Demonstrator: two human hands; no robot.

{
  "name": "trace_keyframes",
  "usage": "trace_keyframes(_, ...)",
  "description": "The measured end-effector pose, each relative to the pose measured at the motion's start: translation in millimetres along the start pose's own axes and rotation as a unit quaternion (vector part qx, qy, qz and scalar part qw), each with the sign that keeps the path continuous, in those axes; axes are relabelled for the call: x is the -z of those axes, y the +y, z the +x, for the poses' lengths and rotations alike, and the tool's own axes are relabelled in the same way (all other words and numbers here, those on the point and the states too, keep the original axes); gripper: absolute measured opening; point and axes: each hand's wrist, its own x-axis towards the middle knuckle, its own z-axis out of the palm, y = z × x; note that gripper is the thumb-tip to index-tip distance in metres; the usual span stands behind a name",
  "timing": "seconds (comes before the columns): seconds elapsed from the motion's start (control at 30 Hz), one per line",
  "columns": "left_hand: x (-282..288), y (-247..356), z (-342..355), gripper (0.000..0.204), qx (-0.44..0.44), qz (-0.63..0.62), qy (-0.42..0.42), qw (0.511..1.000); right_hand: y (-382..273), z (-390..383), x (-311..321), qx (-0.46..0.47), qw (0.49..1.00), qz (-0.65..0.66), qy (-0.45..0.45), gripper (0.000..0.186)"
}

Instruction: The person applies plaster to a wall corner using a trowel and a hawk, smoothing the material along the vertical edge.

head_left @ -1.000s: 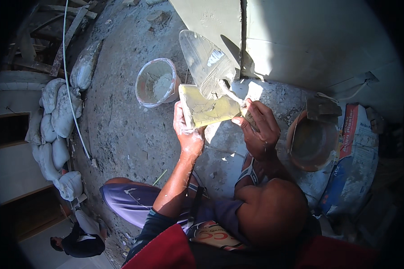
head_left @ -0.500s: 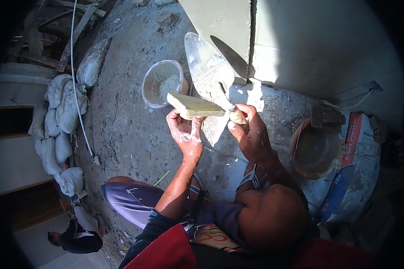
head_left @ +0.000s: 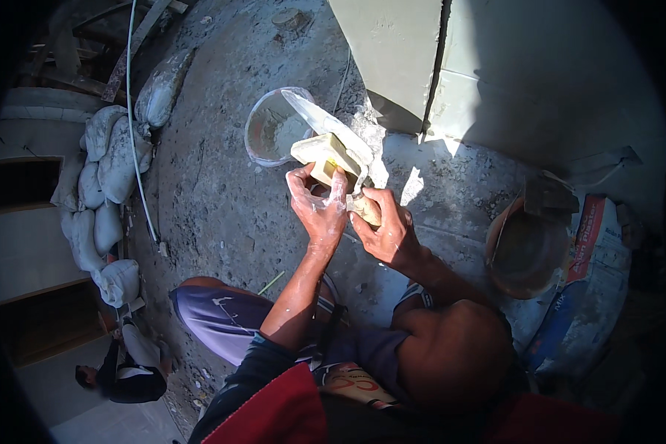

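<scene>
My left hand, smeared with white paste, is closed around a small pale-yellow slab with squared edges. In my right hand is the light-coloured handle of a trowel. Its white-coated blade is tilted, seen nearly edge-on, and lies against or just beside the slab's far edge; I cannot tell whether they touch. Both hands are close together above the floor. Just beyond the left hand stands a bucket with white paste inside, partly covered by the trowel blade and the slab.
A round brown basin and a printed plaster bag are at the right. Light panels rise at the far right. Several white sacks line the left, beside a pale cable. Another person is at lower left.
The trowel blade has turned from facing up to nearly edge-on and come against or beside the slab. My hands are closer together, and the slab is tilted differently.
</scene>
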Motion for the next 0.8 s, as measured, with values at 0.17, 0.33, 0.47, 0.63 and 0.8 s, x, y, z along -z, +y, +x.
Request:
trace_keyframes(0.17,7,-4,2,0.037,0.025,0.032,0.006,0.999,6,-5,-9,0.052,0.999,0.006,0.001,0.042)
trace_keyframes(0.33,14,-8,16,0.036,0.015,0.083,0.058,0.995,9,-12,-12,0.06,0.998,0.021,0.003,0.042)
trace_keyframes(0.47,35,-20,40,0.034,0.018,0.066,0.082,0.994,5,-20,-4,0.083,0.996,-0.009,-0.013,0.04)
trace_keyframes(0.63,33,-28,31,0.038,-0.002,-0.015,0.065,0.998,-7,-1,20,-0.102,0.973,0.204,-0.04,0.042)
trace_keyframes(0.8,13,-37,5,0.039,-0.013,-0.144,0.012,0.989,-12,18,20,-0.314,0.804,0.492,-0.111,0.035)
